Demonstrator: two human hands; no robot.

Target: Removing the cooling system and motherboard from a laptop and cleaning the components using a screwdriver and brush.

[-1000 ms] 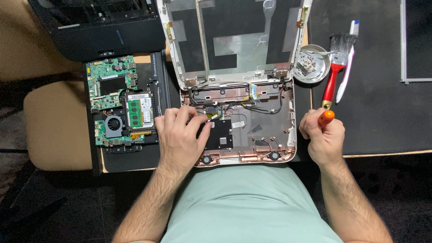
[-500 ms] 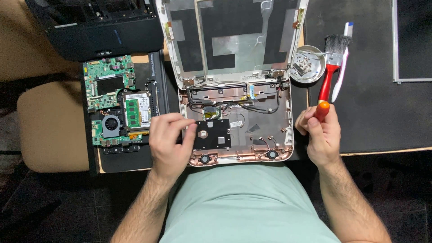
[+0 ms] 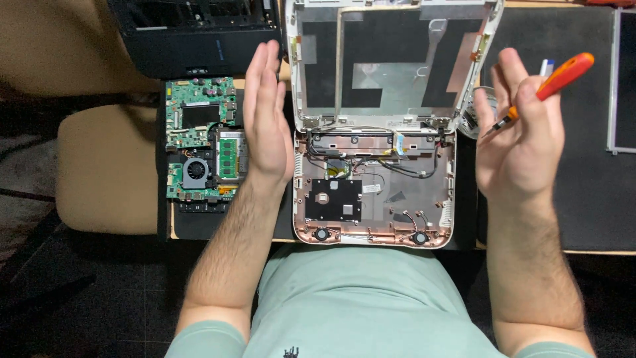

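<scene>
**Left grip flat and bare, right grip loose on a screwdriver**

The left hand [image 3: 268,119] has its grip fully open: fingers straight and pressed together, palm turned edge-on toward the middle, holding nothing and touching nothing. It is raised over the gap between the green circuit board [image 3: 201,139] and the opened laptop shell [image 3: 374,192]. The right hand [image 3: 520,139] is also raised, palm up and fingers spread, with only a loose grip: the thumb pins a screwdriver [image 3: 546,85] with an orange handle against the fingers. The handle sticks out up and to the right of the hand, and the dark tip points down and left, toward a small round metal dish [image 3: 472,118] that is mostly hidden behind the hand.

From the left, a tan cushion [image 3: 106,169] sits beside the surface [image 3: 589,199], which is covered by a dark mat. Next comes the circuit board with its small fan, lying under a black laptop part [image 3: 192,40] at the top edge. In the middle, the laptop shell lies open in front of the person's green shirt [image 3: 371,305]: the white lid frame [image 3: 394,59] stands back with its screen removed, and the lower half shows loose wires, a black plate and two round speakers along its near edge. At the far right edge, a flat panel [image 3: 624,79] lies on the mat.
</scene>
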